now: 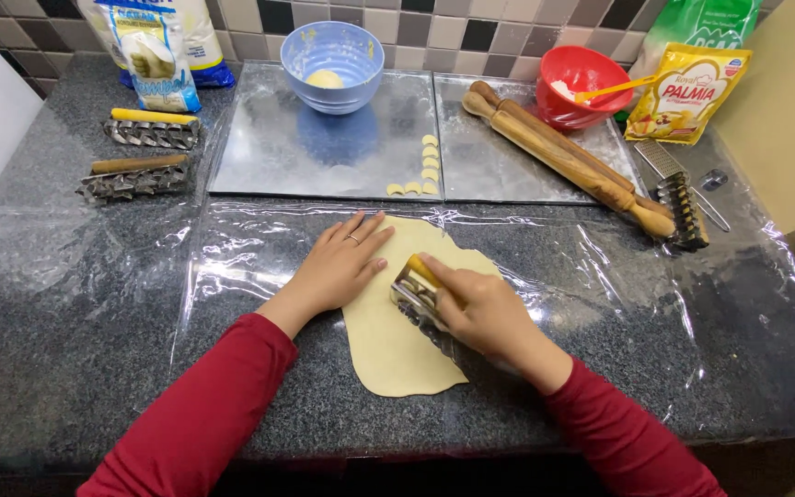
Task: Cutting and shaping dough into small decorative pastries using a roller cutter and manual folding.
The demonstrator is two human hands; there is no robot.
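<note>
A flat sheet of pale yellow dough [396, 340] lies on clear plastic film on the dark granite counter. My left hand [342, 262] rests flat on the dough's upper left edge, fingers spread, a ring on one finger. My right hand [478, 308] grips a metal roller cutter with a yellow handle [413, 290] and presses it on the dough's middle. Several small crescent-shaped dough pieces [425, 170] sit in a row on a metal baking tray [287, 161] beyond the dough.
A blue bowl [333, 51] with a dough ball stands on the left tray. Two wooden rolling pins [563, 152] lie on the right tray by a red bowl [577, 78]. Two roller cutters [140, 152] lie at left, another cutter [683, 207] at right, packets behind.
</note>
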